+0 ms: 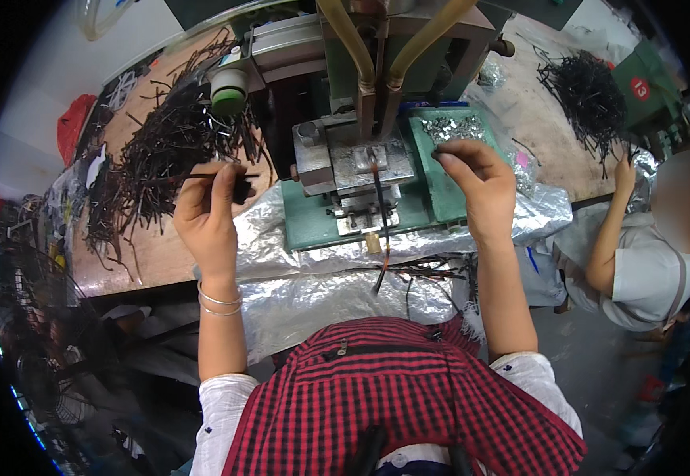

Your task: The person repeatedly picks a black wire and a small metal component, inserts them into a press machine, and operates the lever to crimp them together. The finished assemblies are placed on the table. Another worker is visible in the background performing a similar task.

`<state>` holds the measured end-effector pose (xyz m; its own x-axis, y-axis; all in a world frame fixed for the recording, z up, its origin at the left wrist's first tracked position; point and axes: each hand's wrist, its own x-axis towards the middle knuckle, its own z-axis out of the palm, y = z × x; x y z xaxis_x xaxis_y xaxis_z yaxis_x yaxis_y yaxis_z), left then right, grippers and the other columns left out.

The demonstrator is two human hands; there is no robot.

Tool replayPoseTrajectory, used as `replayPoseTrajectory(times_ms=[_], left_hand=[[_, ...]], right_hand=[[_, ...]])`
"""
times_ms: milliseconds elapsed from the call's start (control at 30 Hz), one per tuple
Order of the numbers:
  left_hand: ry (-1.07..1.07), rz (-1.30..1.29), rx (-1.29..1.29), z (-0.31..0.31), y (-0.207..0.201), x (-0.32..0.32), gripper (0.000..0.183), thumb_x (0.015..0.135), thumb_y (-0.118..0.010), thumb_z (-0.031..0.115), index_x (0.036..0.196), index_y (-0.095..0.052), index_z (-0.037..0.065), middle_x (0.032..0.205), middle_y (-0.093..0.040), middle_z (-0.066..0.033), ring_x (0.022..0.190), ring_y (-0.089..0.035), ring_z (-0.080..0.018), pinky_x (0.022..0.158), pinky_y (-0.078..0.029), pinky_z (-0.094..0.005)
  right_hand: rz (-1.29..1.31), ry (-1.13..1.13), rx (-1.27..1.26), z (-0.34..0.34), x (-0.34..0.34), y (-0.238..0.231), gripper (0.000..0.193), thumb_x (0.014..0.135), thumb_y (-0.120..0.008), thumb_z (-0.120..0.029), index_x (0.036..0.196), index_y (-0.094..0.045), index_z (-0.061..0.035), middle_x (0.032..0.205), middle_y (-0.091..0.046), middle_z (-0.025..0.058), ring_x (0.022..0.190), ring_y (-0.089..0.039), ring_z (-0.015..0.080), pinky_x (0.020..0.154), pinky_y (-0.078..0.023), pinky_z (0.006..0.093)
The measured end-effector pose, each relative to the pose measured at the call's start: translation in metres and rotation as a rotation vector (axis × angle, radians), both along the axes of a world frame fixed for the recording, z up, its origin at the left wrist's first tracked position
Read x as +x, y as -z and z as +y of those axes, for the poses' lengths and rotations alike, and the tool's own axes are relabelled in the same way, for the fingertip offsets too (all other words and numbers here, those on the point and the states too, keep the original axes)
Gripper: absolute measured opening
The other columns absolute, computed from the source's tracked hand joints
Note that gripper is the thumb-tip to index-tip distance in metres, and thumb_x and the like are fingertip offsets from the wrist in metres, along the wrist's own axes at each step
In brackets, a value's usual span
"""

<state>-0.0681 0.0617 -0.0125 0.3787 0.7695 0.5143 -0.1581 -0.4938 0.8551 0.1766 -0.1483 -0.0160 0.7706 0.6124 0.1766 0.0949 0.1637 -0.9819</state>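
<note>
My left hand [208, 226] pinches a short black wire [248, 175] between thumb and fingers, left of the machine. To the right, my right hand [489, 194] is raised over the green tray [442, 190], thumb and fingertips closed together; whatever they hold is too small to make out. Small shiny metal pieces [458, 127] lie at the tray's far end. Between my hands stands a machine with a metal block [367, 164]. Another dark wire [382, 210] hangs down from that block, with a coppery stretch near its lower end. Neither hand touches this wire.
A tangled heap of black wires [166, 131] covers the bench on the left; another heap [583, 99] lies far right. Silvery foil [281, 297] drapes the front edge, with loose wires [428, 270] on it. A co-worker [638, 262] sits at the right. Two yellowish tubes [432, 36] rise above the block.
</note>
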Motion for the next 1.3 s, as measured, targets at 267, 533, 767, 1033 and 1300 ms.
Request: replayPoseTrajectory(times_ms=[267, 533, 767, 1033, 1300], left_hand=[[0.215, -0.360, 0.333, -0.041, -0.083, 0.029, 0.014, 0.101, -0.060, 0.008, 0.098, -0.063, -0.005, 0.092, -0.069, -0.0201, 0.083, -0.068, -0.0256, 0.075, -0.058, -0.0340], [0.208, -0.400, 0.195, -0.037, -0.096, 0.064, 0.016, 0.100, -0.063, 0.006, 0.098, -0.065, -0.010, 0.096, -0.070, -0.0173, 0.083, -0.071, -0.0240, 0.066, -0.067, -0.0361], [0.273, -0.321, 0.043, -0.045, -0.103, 0.050, 0.008, 0.097, -0.065, -0.001, 0.098, -0.066, -0.009, 0.094, -0.070, -0.0201, 0.084, -0.072, -0.0248, 0.067, -0.063, -0.0354], [0.184, 0.154, 1.028, -0.068, -0.032, 0.066, 0.026, 0.077, -0.085, 0.010, 0.099, -0.073, 0.005, 0.098, -0.074, -0.0111, 0.062, -0.065, -0.0161, 0.053, -0.050, -0.0267], [0.122, 0.045, 1.095, -0.060, -0.013, 0.073, 0.029, 0.075, -0.088, 0.015, 0.099, -0.073, 0.010, 0.096, -0.074, -0.0050, 0.055, -0.058, -0.0119, 0.046, -0.041, -0.0262]], right_hand=[[-0.268, 0.083, 0.220, 0.059, -0.053, -0.012, 0.021, 0.086, -0.071, -0.001, 0.106, -0.065, 0.0004, 0.101, -0.072, 0.0115, 0.094, -0.069, 0.0206, 0.085, -0.052, 0.0309], [-0.194, 0.051, 0.301, 0.059, -0.063, -0.014, 0.048, 0.084, -0.075, 0.002, 0.126, -0.051, 0.0018, 0.111, -0.070, 0.0138, 0.101, -0.067, 0.0172, 0.093, -0.050, 0.0299], [0.262, -0.154, 0.274, 0.039, -0.064, -0.057, 0.052, 0.087, -0.068, 0.002, 0.135, -0.048, 0.0033, 0.117, -0.068, 0.0159, 0.103, -0.067, 0.0195, 0.097, -0.049, 0.0320], [-0.654, 0.198, -0.432, -0.001, -0.004, 0.009, 0.028, 0.089, -0.058, 0.002, 0.112, -0.072, -0.0019, 0.109, -0.074, 0.0165, 0.105, -0.071, 0.0306, 0.092, -0.054, 0.0371], [-0.596, 0.430, -0.266, -0.029, 0.051, 0.024, 0.022, 0.089, -0.059, 0.000, 0.109, -0.069, -0.0026, 0.097, -0.072, 0.0165, 0.085, -0.071, 0.0305, 0.078, -0.054, 0.0376]])
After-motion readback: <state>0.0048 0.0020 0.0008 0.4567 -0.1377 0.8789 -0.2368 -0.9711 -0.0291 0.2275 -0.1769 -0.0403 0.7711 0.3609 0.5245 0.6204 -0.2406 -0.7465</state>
